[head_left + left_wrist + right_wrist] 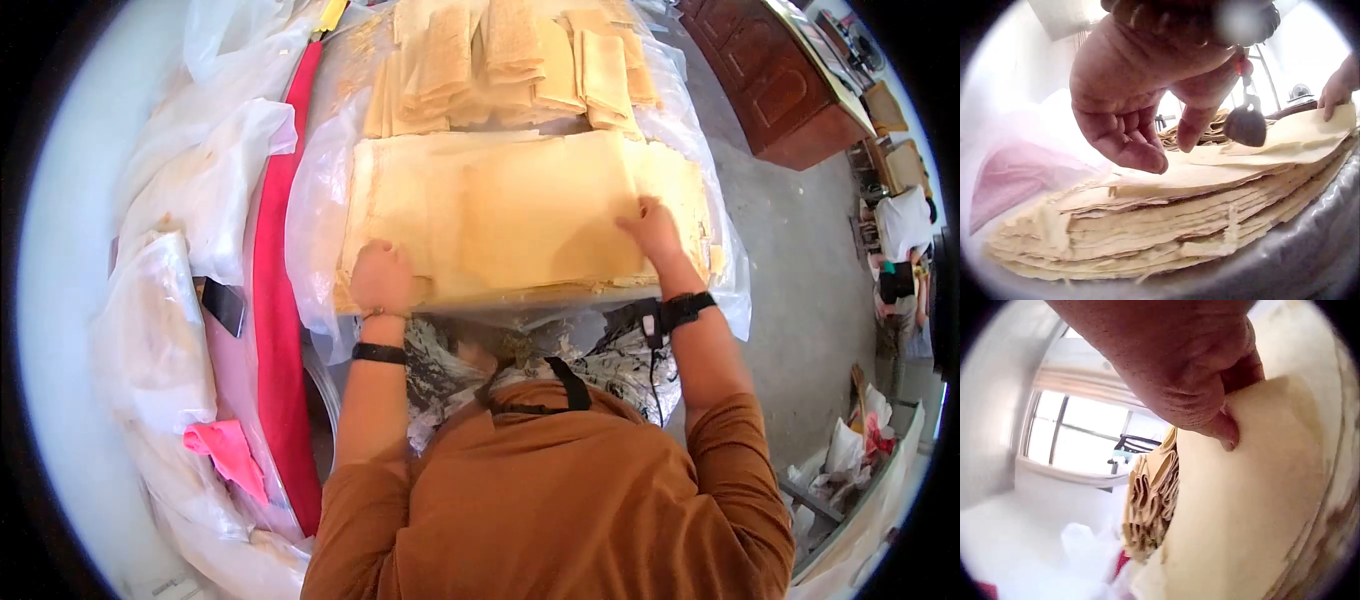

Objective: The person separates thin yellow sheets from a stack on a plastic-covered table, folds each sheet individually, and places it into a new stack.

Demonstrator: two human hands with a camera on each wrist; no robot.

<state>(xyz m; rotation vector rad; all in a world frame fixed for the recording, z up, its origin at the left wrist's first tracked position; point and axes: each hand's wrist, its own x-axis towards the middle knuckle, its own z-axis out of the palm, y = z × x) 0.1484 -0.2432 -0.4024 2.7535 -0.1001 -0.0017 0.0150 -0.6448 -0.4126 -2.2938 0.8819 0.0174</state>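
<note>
A broad stack of thin pale-yellow sheets point(1135, 240), like dried tofu skin, lies in front of the person, with ragged layered edges. My right hand point(655, 232) pinches the right end of the top sheet point(545, 205). The right wrist view shows its thumb point(1225, 430) on the sheet's face, and that end is lifted in the left wrist view. Over the stack's near left corner is my left hand point(382, 278), fingers loosely bent and a gap between thumb and fingertips point(1154, 161), holding nothing.
Folded yellow sheets point(510, 65) are piled beyond the stack. Clear plastic point(315, 260) lies beneath it. To the left are a red strip point(275, 270), a phone point(223, 307) and a pink cloth point(228, 455). A brown cabinet point(780, 90) stands at the far right.
</note>
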